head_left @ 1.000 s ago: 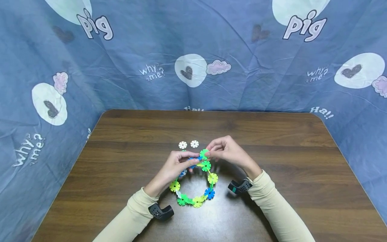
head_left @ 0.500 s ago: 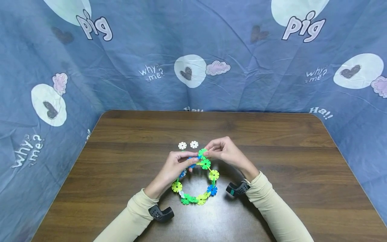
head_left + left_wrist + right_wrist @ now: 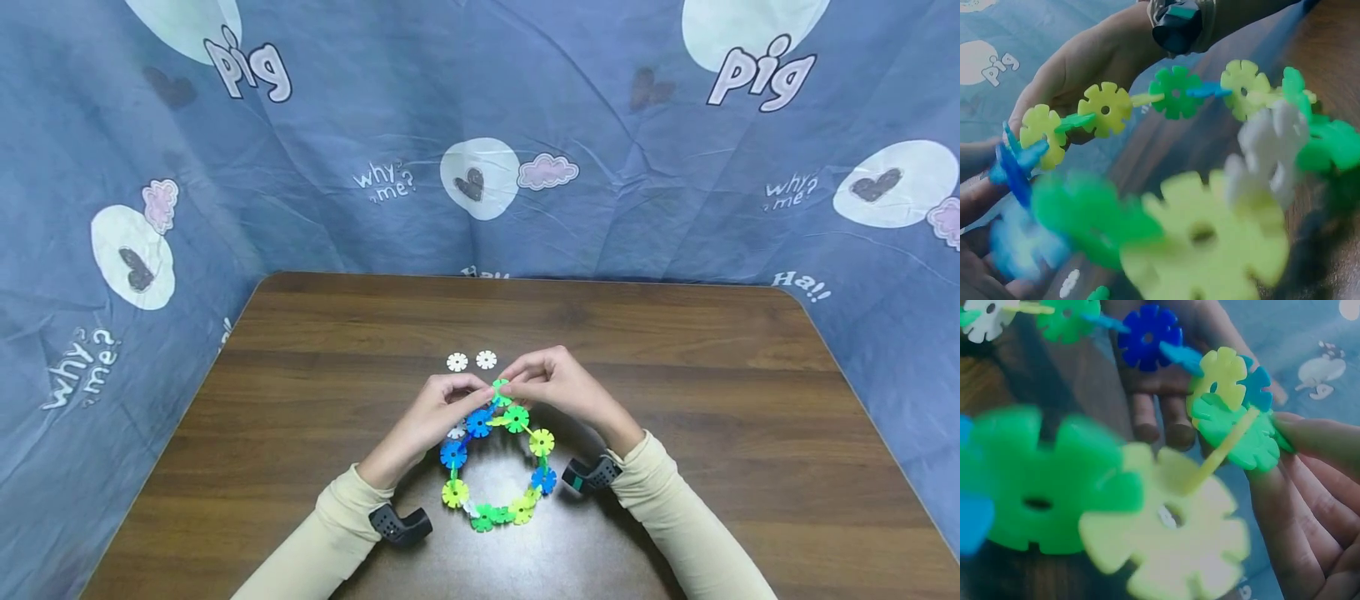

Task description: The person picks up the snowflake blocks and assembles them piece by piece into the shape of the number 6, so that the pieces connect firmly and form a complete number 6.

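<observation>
In the head view, several toothed plastic snowflake discs, slotted edge to edge, form a ring of green, yellow, blue and white. My left hand (image 3: 435, 417) pinches the ring's far end, thumb and index tip together, with a blue snowflake disc (image 3: 478, 422) hanging just below. Opposite it, my right hand (image 3: 570, 387) pinches a green snowflake disc (image 3: 500, 392) between thumb and fingers. The fingertips of both hands almost meet there. A yellow snowflake disc (image 3: 1210, 244) looms close in the left wrist view. In the right wrist view another yellow snowflake disc (image 3: 1166, 519) fills the foreground, blurred.
Two loose white snowflake discs, one on the left (image 3: 457, 362) and one on the right (image 3: 486, 359), lie on the wooden table (image 3: 675, 350) beyond the hands. Another white disc (image 3: 456, 432) shows partly behind the ring. A printed blue cloth (image 3: 315, 233) hangs behind the table.
The ring's near side has shifted right and dipped toward the person. Blue discs formerly mostly hidden by the left hand now show below it. The right fingers have closed in toward the left.
</observation>
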### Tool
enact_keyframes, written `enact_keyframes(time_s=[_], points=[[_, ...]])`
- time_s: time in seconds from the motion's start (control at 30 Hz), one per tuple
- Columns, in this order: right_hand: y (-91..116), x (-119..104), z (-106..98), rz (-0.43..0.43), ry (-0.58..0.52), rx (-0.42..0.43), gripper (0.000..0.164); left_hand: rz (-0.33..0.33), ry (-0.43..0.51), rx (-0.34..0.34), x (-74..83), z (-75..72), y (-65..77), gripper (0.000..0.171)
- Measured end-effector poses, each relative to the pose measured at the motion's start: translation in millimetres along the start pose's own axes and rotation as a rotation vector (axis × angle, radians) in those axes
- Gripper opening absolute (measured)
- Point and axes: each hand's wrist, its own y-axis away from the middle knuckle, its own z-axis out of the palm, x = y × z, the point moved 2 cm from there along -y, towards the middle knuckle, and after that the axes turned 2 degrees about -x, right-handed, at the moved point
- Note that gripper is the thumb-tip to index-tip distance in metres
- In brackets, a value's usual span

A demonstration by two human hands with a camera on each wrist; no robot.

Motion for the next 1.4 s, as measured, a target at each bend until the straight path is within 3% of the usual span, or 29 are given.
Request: enact_keyframes(time_s=[0.17,0.27,0.4,0.6,0.83,0.97,1.1,1.27,1.4], points=[[-1.8,-1.5,1.2,-0.029,-0.007,-0.011,0.023,0.018,0.008,0.012,-0.1,-1.1,-0.3,0.016],[-4.9,-1.4,-4.7,-0.023,-0.013,0.024,0.030,0.028,0.007,0.026,-0.7,-1.9,-0.4,0.015],[-15.4,9.3,-14.1,0.001,0.054,0.089,0.032,-0.020,0.009,0.033,-3.1,-2.5,0.3,0.015],[-41.5,28.8,-14.6,0.043,0.277,0.084,0.030,-0.061,0.027,0.005,-4.5,-1.9,1.5,0.021],[-70.5,29.8,-8.1,-0.018,0.696,0.040,0.038,-0.046,0.037,-0.010,-1.7,-2.1,1.9,0.020],[-78.2,29.1,-6.5,-0.024,0.774,0.011,0.034,-0.049,0.045,-0.013,-1.4,-1.9,1.0,0.020],[-80.2,28.8,-8.2,0.012,0.691,-0.005,0.026,-0.051,0.054,-0.017,-1.2,-1.6,0.3,0.020],[-69.5,31.8,-12.6,0.062,0.441,-0.011,0.019,-0.054,0.053,-0.027,-0.4,-1.8,0.0,0.021],[-50.8,32.5,-19.2,0.037,0.274,0.006,0.011,-0.057,0.042,-0.035,-1.1,-3.1,0.0,0.022]])
